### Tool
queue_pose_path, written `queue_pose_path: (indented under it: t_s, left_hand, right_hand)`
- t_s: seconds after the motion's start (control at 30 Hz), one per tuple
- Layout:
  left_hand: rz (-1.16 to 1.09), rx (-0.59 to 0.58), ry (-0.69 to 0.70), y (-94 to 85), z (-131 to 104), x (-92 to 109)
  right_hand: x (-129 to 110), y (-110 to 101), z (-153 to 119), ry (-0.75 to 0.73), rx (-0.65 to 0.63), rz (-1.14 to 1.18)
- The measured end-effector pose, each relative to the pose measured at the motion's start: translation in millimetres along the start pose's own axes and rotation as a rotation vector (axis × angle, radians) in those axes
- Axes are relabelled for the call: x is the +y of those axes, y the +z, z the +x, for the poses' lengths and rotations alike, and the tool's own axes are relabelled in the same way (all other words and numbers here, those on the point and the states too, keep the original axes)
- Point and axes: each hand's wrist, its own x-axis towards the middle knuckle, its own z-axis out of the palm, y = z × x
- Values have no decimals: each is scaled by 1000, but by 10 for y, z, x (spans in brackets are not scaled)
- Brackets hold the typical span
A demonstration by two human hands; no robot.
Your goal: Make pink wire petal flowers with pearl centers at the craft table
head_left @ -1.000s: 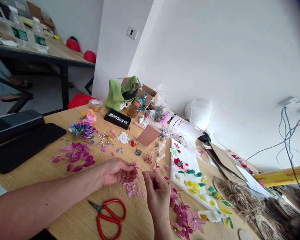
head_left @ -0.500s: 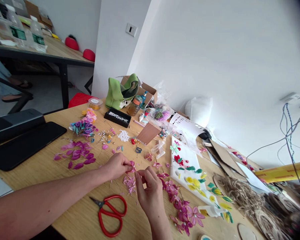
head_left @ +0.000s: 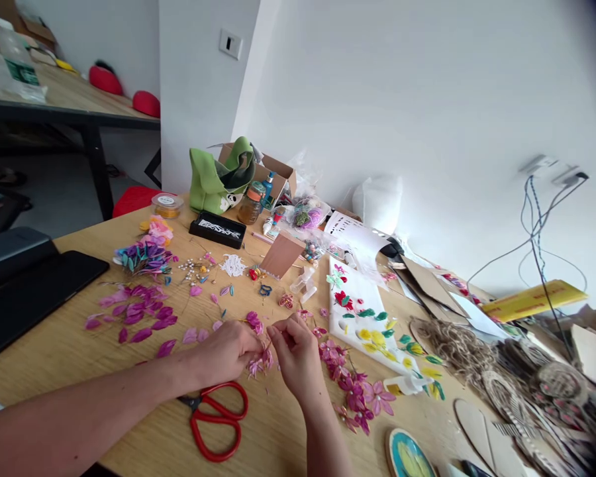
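My left hand (head_left: 232, 346) is closed in a pinch beside a small pink-magenta flower (head_left: 254, 322), whose hold is partly hidden by the fingers. Close by on the right, my right hand (head_left: 294, 351) pinches too, thumb against forefinger, at what looks like a thin thread or wire of the flower. A clump of light pink petals (head_left: 261, 363) shows just below and between the hands. Red-handled scissors (head_left: 219, 421) lie in front of my left forearm. Loose magenta petals (head_left: 142, 311) are spread to the left, and finished-looking magenta flowers (head_left: 352, 387) lie right of my right hand.
A white foam board (head_left: 360, 318) carries red, green and yellow petal pieces. A glue bottle (head_left: 407, 384) lies near its front corner. Behind stand a green bag (head_left: 211, 179), a black tray (head_left: 218, 230) and a jar (head_left: 251, 204). A black tablet-like slab (head_left: 54, 285) lies left.
The camera view has turned, so the scene sits further left. My left hand has come lower towards the petal clump and covers more of it. Both hands stay pinched close together.
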Motion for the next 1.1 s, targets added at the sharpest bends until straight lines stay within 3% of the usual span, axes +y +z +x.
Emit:
queue_pose_path:
  t_s: [0.13, 0.27, 0.33, 0.43, 0.57, 0.77, 0.97, 1.1]
  left_hand:
    - [204, -94, 130, -22, 4, 99]
    - [-47, -89, 27, -53, 30, 94]
    - [-252, -43, -83, -79, 55, 64]
    - [-528, 127, -228, -130, 103, 25]
    - [-661, 284, -326, -181, 149, -2]
    - [-508, 326, -365, -189, 178, -102]
    - [-299, 287, -297, -144, 153, -146]
    - [44, 251, -145, -67, 73, -100]
  right_hand:
    - [124, -15, 40, 120, 15, 92]
    - [188, -27, 71, 161, 31, 135]
    - [192, -32, 79, 170, 39, 146]
    - [165, -27, 67, 165, 37, 145]
    - [72, 12, 12, 90, 39, 64]
    - [-43, 96, -63, -177, -12, -139]
    - [-64, 114, -90, -288, -90, -194]
    - [-57, 94, -91, -293, -64, -204]
